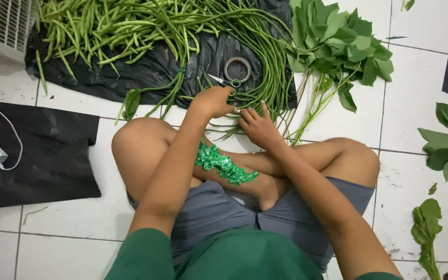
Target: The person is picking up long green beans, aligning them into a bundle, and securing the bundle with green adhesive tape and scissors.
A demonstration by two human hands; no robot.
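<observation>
- We see glossy white tile on the floor (416,119), smooth, with dark grout lines.
- We take the black sheet (151,70) under the long beans (130,26) for thin, crinkled, shiny plastic.
- Our green ties (224,165) glint like foil.
- The tape roll (237,69) looks clear and glossy.
- Our shorts (208,212) are matt grey cloth.
- The leaves (343,41) look matt.

I sit on a floor of white tiles (410,114) with thin dark grout lines (a few tiles look scuffed). A black mat (42,155) lies to my left, a white slatted crate (9,23) stands at the far left corner, and even, soft light falls over everything.
</observation>
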